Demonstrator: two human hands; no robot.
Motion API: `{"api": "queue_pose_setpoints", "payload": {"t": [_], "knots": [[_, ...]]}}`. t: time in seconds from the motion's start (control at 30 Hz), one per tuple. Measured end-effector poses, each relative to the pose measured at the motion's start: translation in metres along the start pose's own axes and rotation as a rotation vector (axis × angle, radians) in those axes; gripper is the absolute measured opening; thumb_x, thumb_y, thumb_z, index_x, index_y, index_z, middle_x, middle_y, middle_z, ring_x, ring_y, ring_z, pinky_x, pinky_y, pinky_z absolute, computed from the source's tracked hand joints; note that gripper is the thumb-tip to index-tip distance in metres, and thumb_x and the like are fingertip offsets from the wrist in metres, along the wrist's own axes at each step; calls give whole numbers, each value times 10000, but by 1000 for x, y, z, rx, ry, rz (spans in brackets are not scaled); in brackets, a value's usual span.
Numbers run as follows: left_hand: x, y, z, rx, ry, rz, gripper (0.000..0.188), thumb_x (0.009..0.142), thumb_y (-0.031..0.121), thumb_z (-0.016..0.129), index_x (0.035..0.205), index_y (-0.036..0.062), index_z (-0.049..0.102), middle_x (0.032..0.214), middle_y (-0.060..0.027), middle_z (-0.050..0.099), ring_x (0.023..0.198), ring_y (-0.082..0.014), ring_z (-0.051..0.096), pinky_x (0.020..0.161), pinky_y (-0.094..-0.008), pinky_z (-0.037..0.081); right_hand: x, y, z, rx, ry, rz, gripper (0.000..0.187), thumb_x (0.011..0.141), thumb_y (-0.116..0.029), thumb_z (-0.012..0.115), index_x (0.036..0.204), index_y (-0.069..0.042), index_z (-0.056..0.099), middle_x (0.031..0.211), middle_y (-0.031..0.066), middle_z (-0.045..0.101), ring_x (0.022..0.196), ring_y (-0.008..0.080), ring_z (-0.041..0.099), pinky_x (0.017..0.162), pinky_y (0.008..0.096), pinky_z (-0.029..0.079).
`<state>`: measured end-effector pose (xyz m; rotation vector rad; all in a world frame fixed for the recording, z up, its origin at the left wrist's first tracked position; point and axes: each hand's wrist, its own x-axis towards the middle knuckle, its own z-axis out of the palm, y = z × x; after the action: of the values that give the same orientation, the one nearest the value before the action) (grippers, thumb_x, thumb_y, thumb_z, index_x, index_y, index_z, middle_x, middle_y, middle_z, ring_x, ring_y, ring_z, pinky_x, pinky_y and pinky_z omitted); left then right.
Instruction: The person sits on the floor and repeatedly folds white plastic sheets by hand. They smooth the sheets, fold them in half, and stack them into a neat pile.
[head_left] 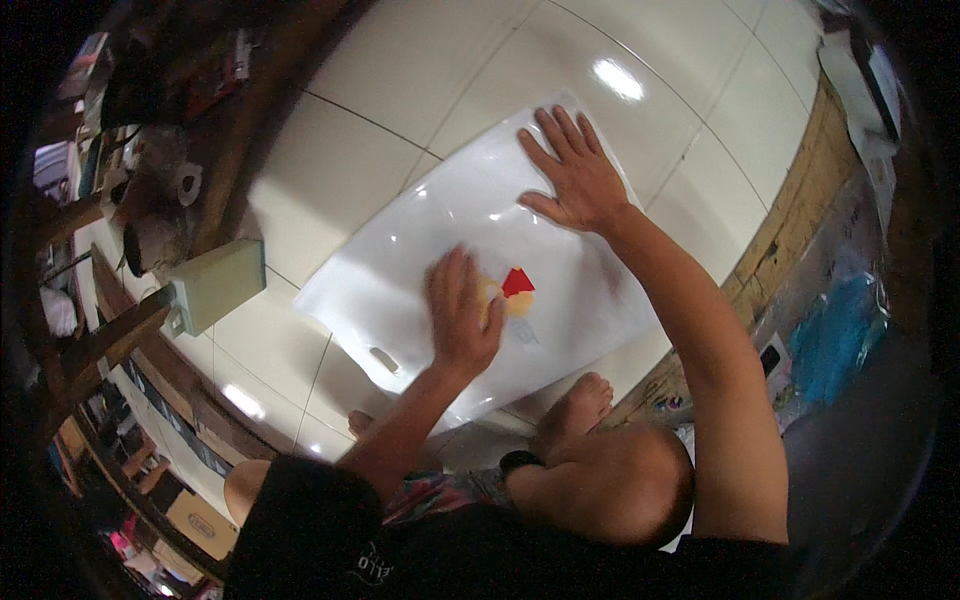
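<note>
A white plastic bag [390, 265] lies spread flat on the tiled floor, with a red and yellow print near its middle and a cut-out handle slot at its near left end. My right hand [580, 180] rests palm down on the bag's far end, fingers spread. Over the middle of the bag, just left of the print, is my left hand [462, 315]. It is smeared by motion, but its fingers look stretched out and nothing shows in them. Whether the left palm touches the plastic I cannot tell.
Glossy pale tiles [370, 80] surround the bag. A pale green box [220, 285] stands on the left beside dark wooden shelving. Along the right runs a wooden beam [790, 200], with blue plastic wrapping [838, 335] beyond it. My bare foot [575, 408] is close to the bag's near edge.
</note>
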<state>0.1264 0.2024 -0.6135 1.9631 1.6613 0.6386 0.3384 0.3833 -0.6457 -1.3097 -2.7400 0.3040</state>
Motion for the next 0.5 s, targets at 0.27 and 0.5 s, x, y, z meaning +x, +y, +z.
{"api": "queue_pose_setpoints", "payload": {"t": [0.27, 0.5], "knots": [[135, 10, 46, 171, -82, 68, 809, 926, 410, 552, 1463, -116, 255, 1536, -289, 259, 1458, -425, 206, 1188, -552, 160, 6, 3, -1, -9, -33, 15, 831, 858, -662, 480, 1494, -135, 384, 1577, 193, 269, 1475, 390, 199, 1209, 539, 128], [101, -26, 31, 245, -119, -56, 867, 904, 458, 581, 1479, -99, 248, 1563, -280, 218, 1471, -407, 190, 1196, -536, 155, 7, 0, -11, 46, -48, 30, 792, 860, -572, 576, 1485, -117, 403, 1567, 204, 282, 1472, 392, 204, 1209, 535, 122]]}}
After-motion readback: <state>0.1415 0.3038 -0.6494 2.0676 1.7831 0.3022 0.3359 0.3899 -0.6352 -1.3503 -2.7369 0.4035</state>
